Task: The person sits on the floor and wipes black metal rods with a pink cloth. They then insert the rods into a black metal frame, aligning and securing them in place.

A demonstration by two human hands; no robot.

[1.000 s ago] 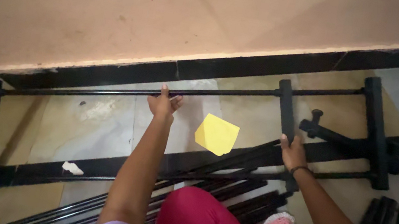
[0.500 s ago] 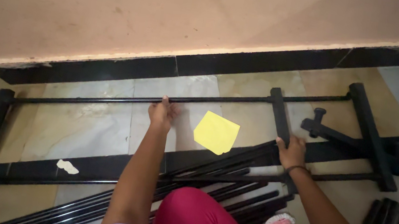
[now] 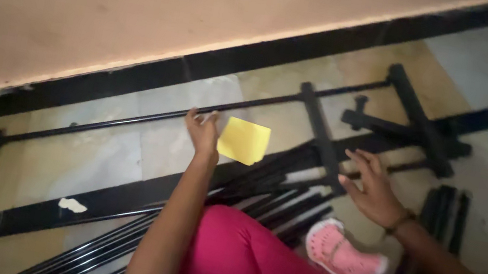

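Head view: left hand [image 3: 203, 133] fingers seemingly curl around the thin black rod [image 3: 128, 119]; right hand [image 3: 373, 192] fingers spread, empty.

A thin black rod [image 3: 128, 118] of a black metal frame [image 3: 421, 124] on the tiled floor [image 3: 88, 157] is gripped by the left hand [image 3: 203, 133] at mid-frame. A yellow card [image 3: 244, 141] is seen just right of that hand. The right hand [image 3: 373, 192] is held open, fingers [image 3: 364, 160] spread, above a bundle of black bars [image 3: 261, 189]. A pink shoe [image 3: 343, 256] is seen at lower right.
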